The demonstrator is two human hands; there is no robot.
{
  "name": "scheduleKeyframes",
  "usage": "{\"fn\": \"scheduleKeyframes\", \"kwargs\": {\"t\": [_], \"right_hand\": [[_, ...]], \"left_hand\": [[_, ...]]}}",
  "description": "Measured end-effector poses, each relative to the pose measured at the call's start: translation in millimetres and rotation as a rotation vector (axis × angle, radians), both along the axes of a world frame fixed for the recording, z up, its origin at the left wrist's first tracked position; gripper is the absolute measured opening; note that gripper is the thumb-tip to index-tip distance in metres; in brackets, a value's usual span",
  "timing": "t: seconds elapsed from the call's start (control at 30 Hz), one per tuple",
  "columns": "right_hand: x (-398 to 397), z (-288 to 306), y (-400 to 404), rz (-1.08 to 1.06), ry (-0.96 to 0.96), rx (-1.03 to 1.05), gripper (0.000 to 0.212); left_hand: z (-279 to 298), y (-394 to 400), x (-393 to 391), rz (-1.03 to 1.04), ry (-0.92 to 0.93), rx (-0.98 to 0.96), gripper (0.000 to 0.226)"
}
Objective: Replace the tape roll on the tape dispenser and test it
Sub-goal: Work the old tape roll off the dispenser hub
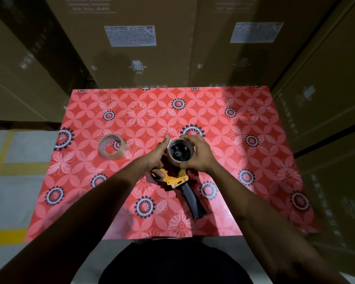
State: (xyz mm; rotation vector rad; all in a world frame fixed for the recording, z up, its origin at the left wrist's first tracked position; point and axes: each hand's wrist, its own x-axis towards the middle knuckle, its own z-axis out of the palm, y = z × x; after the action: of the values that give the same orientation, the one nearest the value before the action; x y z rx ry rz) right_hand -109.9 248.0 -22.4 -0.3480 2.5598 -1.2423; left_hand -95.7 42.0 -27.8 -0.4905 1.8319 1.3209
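- Tape dispenser (177,180) lies on the table (254,160), long axis running from black handle nearest the person up to the hub.
- Right hand (197,155) curls round the brown roll (180,152) on the hub.
- Left hand (155,158) grips the dispenser's yellow frame, thumb extended.
- Spare clear roll (111,147) lies apart, left of the left-hand fingers.

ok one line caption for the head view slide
Right hand grips the roll on the dispenser, left hand steadies it; second tape roll lies aside.

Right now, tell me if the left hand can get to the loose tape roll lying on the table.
Probably yes. The loose tape roll lies apart, just left of the left hand, with only bare tablecloth between. But that hand holds the tape dispenser and would have to let go.
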Motion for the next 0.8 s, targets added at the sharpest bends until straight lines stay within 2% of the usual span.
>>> {"fn": "scheduleKeyframes", "kwargs": {"t": [0.1, 0.23, 0.37, 0.47, 0.63, 0.8], "right_hand": [[4, 0, 4, -0.004, -0.017, -0.108, 0.099], [6, 6, 18, -0.104, -0.074, -0.287, 0.088], [-9, 13, 41, -0.254, -0.011, -0.103, 0.085], [-15, 10, 64, -0.387, -0.033, 0.031, 0.098], [-18, -2, 84, -0.47, 0.015, 0.211, 0.093], [-15, -5, 86, -0.53, -0.076, 0.145, 0.109]], "left_hand": [[5, 3, 2, 0.031, 0.008, 0.046, 0.12], [17, 16, 3, 0.07, 0.066, 0.086, 0.099], [18, 12, 2, 0.142, 0.103, 0.163, 0.088], [18, 11, 7, 0.115, 0.171, 0.165, 0.087], [26, 21, 11, 0.001, 0.309, 0.113, 0.037], [22, 20, 42, -0.078, 0.65, -0.192, 0.023]]}}
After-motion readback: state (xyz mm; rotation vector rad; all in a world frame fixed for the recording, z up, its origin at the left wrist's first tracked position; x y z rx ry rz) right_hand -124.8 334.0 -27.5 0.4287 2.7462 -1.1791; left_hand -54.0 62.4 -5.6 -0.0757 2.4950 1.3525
